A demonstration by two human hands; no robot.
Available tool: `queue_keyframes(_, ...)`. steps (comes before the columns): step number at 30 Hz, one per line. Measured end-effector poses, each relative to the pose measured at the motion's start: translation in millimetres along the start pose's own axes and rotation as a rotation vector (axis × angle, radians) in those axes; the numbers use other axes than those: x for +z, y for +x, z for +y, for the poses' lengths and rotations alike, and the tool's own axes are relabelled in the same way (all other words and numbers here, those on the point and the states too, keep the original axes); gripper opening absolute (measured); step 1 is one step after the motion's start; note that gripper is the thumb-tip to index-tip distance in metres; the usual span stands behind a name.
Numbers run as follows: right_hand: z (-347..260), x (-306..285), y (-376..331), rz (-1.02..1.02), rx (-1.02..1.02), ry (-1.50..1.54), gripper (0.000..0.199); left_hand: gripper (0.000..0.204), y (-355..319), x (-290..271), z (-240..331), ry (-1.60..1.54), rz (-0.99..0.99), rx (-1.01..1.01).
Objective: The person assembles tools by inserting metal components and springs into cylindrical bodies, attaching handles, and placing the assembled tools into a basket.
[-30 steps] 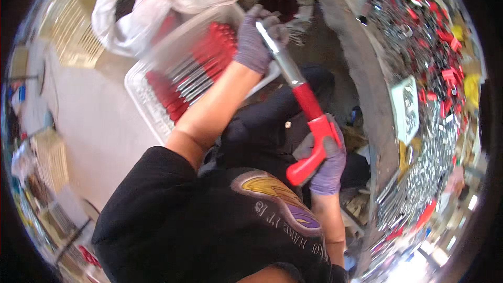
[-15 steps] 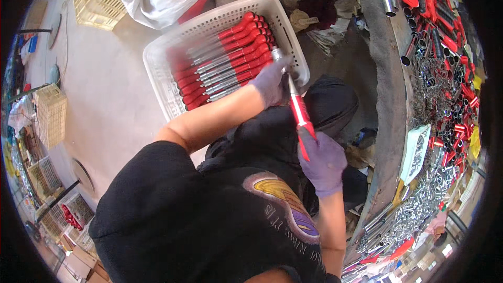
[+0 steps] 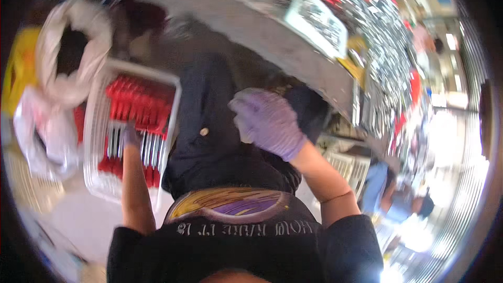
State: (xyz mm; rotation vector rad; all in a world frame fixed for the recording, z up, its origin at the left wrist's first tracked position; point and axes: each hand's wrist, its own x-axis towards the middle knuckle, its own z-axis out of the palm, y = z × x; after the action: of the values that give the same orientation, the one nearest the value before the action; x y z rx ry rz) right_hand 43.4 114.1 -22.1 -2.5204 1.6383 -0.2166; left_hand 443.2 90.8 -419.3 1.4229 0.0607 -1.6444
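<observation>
My left hand [image 3: 130,135], in a purple glove, reaches into the white plastic crate [image 3: 170,79] at the left. It is over the chrome shafts [image 3: 152,147] of the red-handled tools [image 3: 139,107] packed there in rows. Motion smears its fingers, so its grip cannot be made out. My right hand [image 3: 270,123], also gloved in purple, is raised over my lap. Its fingers are loosely bent and apart from the thumb, with nothing visible in them.
A long bench [image 3: 251,29] runs across the far side, heaped with metal parts [image 3: 377,26] and red pieces. A pale tray of small parts [image 3: 319,23] sits on its edge. White sacks [image 3: 44,136] stand left of the crate. A person [image 3: 393,194] is at the right.
The view has swung right, so the crate now appears at the left. The red-and-chrome tool is out of both hands' visible grip. My left hand has gone into the crate; my hands have parted.
</observation>
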Motion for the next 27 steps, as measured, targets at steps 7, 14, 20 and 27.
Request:
queue_keyframes(7, 173.0, -75.3, -145.6, 0.134, 0.839, -0.609, 0.021, 0.037, -114.1, 161.1, -8.8, 0.439, -0.098, 0.665)
queue_keyframes(14, 200.6, -96.3, -133.4, 0.099, 1.086, -0.031, 0.033, 0.021, -301.3, 371.8, -13.5, 0.677, -1.067, 0.664)
queue_keyframes(20, 164.8, -138.8, -88.6, 0.366, 0.574, 1.022, 0.033, 0.058, -355.4, 491.9, -67.7, 0.835, -1.418, 0.372)
queue_keyframes(27, 250.7, -146.1, -48.3, 0.323, 0.869, 0.585, 0.034, 0.042, -341.7, 506.0, -56.6, 0.485, -1.155, -0.402)
